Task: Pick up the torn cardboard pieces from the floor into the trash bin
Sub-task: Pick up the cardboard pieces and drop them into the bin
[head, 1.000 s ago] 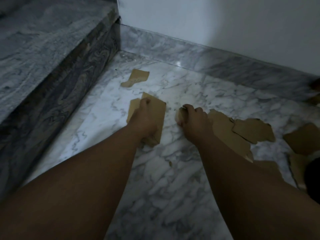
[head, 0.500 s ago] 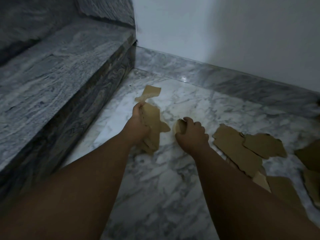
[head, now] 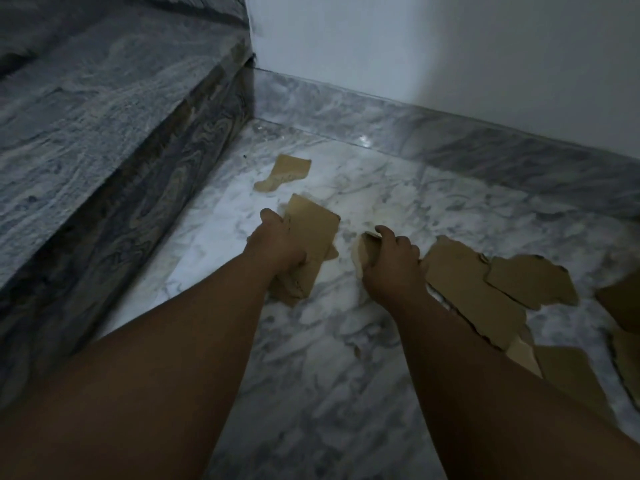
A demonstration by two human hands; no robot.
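Still: left grip (head: 277, 244), right grip (head: 392, 263) holding cardboard (head: 311, 226).

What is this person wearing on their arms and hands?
Nothing is worn, as far as the dim picture shows. The left hand and right hand are gloveless, with no ring visible. Both forearms are bare to the frame's edge, with no sleeve, watch or bracelet in sight.

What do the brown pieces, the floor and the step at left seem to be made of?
Brown pieces: cardboard, matte, with ragged torn edges. Floor: likely polished white marble, grey veins and a glossy highlight. Step: darker grey stone with wavy bands, perhaps granite.
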